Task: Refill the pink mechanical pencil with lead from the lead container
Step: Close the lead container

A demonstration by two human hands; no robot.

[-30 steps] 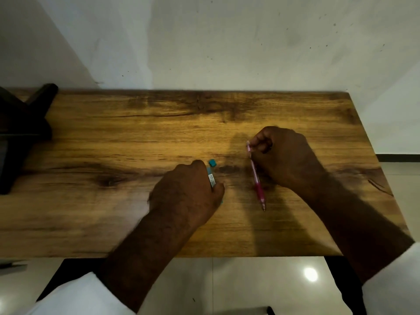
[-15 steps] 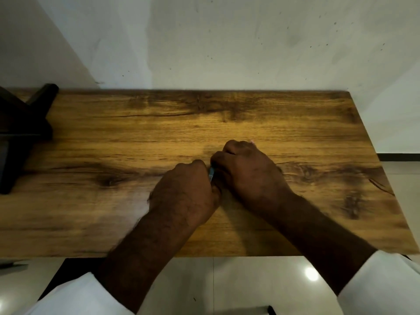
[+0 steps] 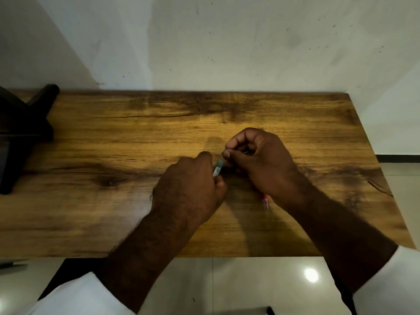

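Near the middle of the table (image 3: 102, 212), the pink mechanical pencil (image 3: 265, 201) shows only its tip from under my right wrist; I cannot tell whether I am holding it. My left hand (image 3: 188, 189) is curled tight round the lead container (image 3: 217, 171). Just beyond, my right hand (image 3: 259, 160) pinches a small green cap (image 3: 223, 152) close by the container's far end.

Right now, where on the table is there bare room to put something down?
Free: left stretch between black object and left hand; far strip along the wall; right end beyond the right hand. Crowded: the centre, where both hands meet with container and pencil.
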